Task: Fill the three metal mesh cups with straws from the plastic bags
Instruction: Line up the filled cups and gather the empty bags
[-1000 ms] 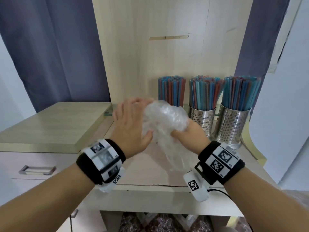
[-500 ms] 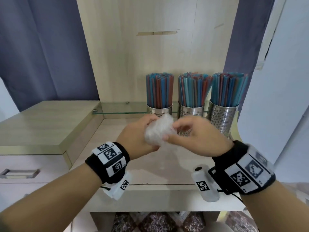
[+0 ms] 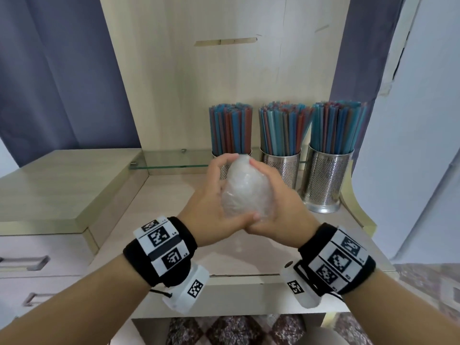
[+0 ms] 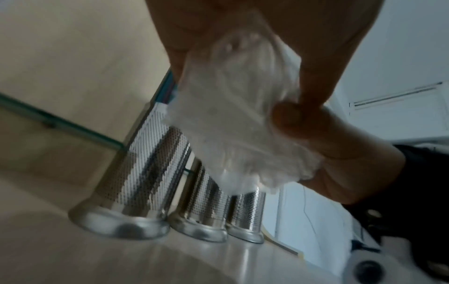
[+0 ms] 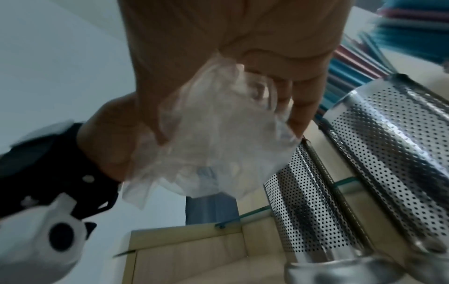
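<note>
Your left hand (image 3: 207,207) curls round the left side of a crumpled clear plastic bag (image 3: 245,192), fingers bent over its top and thumb hooked under its bottom, and your right hand (image 3: 278,207) cups the other side, fingers wrapped against the wad, so the bag is squeezed between both palms above the desk top (image 3: 154,220). Behind your hands three metal mesh cups stand in a row at the back of the desk, the left cup (image 3: 225,168) partly hidden by your fingers, the middle cup (image 3: 282,165) just beside it and the right cup (image 3: 327,180) nearest the edge. Each is packed with upright red and blue straws (image 3: 283,130).
</note>
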Tool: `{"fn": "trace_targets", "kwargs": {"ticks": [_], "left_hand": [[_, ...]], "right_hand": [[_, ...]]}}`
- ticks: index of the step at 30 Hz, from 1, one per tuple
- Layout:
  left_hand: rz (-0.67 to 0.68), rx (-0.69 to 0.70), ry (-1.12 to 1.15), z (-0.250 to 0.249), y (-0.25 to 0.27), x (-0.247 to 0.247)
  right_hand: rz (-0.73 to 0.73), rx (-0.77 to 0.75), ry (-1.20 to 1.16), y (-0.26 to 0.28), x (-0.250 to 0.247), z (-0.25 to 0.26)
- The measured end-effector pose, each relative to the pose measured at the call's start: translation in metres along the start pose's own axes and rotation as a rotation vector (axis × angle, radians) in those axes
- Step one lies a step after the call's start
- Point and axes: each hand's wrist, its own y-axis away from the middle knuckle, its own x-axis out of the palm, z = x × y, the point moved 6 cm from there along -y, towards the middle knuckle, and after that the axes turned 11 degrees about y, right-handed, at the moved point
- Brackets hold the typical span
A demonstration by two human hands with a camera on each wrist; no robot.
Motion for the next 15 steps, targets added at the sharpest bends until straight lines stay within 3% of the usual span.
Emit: {"fn": "trace_targets", "kwargs": {"ticks": [3, 5, 8, 11, 15], "left_hand": [[-0.076, 0.3, -0.524, -0.021, 0.0, 0.001], [0.051, 0.459, -0.612, -0.027, 0.002, 0.02], [0.209, 0.515, -0.545, -0.024, 0.0, 0.051], [0.146, 0.584, -0.346, -0.029, -0.005, 0.063], [0.048, 0.61, -0.184, -0.038, -0.007, 0.073]], "right_hand": [[-0.126, 0.121, -0.027, 0.009, -0.021, -0.015], [-0.146, 0.201, -0.193, 0.015, -0.03, -0.024], [0.029, 0.182, -0.297, 0.025, -0.032, -0.016], [0.193, 0.231, -0.518, 0.048, -0.042, -0.016], [0.02, 0.313, -0.523, 0.075, -0.082, -0.047]]}}
